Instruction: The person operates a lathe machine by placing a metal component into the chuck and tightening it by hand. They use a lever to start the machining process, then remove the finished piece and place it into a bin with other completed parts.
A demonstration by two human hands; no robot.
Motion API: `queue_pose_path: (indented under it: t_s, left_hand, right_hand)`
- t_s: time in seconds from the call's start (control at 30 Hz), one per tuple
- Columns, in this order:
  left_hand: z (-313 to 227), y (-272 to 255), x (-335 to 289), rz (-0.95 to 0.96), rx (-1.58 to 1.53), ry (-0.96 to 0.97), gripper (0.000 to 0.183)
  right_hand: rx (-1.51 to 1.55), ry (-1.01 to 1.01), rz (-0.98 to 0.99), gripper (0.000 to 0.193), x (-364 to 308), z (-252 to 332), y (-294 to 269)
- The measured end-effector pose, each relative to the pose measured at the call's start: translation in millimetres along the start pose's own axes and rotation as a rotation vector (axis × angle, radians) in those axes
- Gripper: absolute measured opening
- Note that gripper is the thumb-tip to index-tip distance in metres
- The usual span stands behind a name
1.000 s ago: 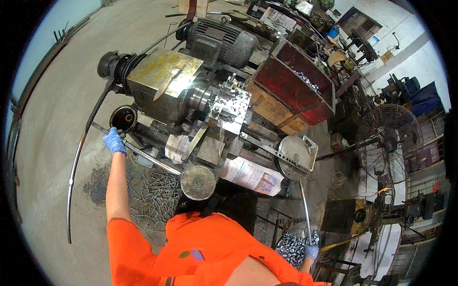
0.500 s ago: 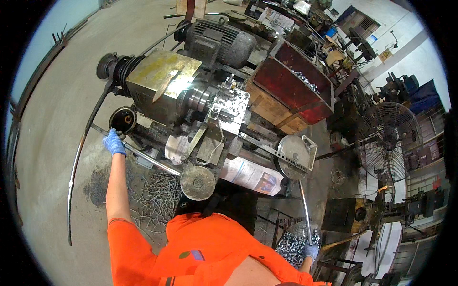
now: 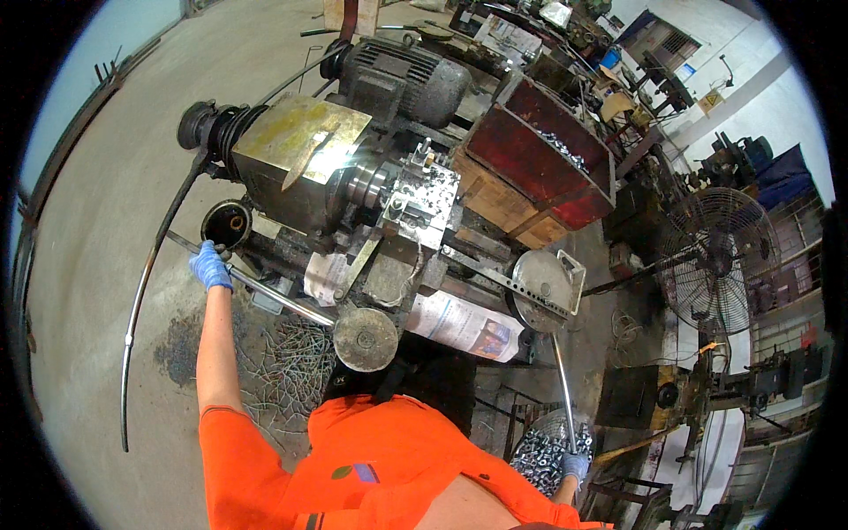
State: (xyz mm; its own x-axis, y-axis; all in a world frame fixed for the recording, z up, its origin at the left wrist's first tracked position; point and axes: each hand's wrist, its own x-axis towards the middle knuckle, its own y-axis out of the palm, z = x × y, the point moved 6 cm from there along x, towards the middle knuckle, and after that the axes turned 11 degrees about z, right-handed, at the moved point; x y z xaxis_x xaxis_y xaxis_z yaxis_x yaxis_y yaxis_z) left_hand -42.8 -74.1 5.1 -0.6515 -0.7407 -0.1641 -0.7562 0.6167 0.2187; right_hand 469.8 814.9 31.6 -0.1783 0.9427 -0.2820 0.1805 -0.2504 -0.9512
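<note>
My left hand (image 3: pixel 212 266), in a blue glove, is closed round the upper part of a long metal lever (image 3: pixel 283 298) that slants down to a round disc (image 3: pixel 365 338) at the machine's front. On the right, my gloved right hand (image 3: pixel 576 465) grips the lower end of a steel rod (image 3: pixel 564 380), which reaches up to a larger round handwheel (image 3: pixel 541 287). Between them stands a small lathe with a brassy, oily headstock (image 3: pixel 296 146), a chuck (image 3: pixel 364 185) and a shiny tool slide (image 3: pixel 422 205) scattered with chips.
A basket of metal nuts (image 3: pixel 543 455) sits beside my right hand. Curly metal shavings (image 3: pixel 296 362) litter the floor at left. Behind the lathe are a motor (image 3: pixel 415 84) and a red bin (image 3: pixel 530 146) holding metal parts. A large fan (image 3: pixel 720 256) stands at right.
A pale curl of shaving that hung down in front of the tool slide no longer shows clearly. Both hands keep their grips, nearly still; the view has shifted very slightly.
</note>
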Motion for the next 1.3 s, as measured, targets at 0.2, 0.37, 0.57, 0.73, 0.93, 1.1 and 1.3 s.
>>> queue_pose_path:
  t_s: [0.2,0.37,0.57,0.73,0.93,1.1,1.3]
  left_hand:
    - [2.4,-2.2,2.3,0.01,-0.018,0.009,0.012]
    - [-1.2,2.4,-1.9,-0.007,0.017,-0.018,0.012]
    - [8.8,-4.9,9.3,0.004,-0.039,-0.011,0.014]
    - [6.5,1.9,7.7,0.043,0.001,0.016,0.016]
    - [-9.8,7.5,-12.1,0.006,-0.035,0.013,0.015]
    - [4.2,2.2,2.5,0.014,-0.049,-0.008,0.014]
    - [7.1,2.1,5.1,0.01,-0.091,0.011,0.012]
  right_hand:
    - [0.026,0.038,0.052,0.052,-28.5,19.6,-19.4]
    - [0.04,0.038,-0.006,0.051,-23.1,7.2,-11.5]
    - [0.036,0.019,-0.022,0.048,-18.8,8.8,-7.5]
    - [-0.003,-0.01,-0.058,0.044,-16.5,1.5,0.6]
    - [-0.009,0.006,0.064,0.059,-61.1,41.9,-38.2]
    - [0.019,-0.039,0.045,0.056,-49.3,29.2,-26.7]
    - [0.046,-0.012,-0.017,0.05,-33.5,12.2,-12.3]
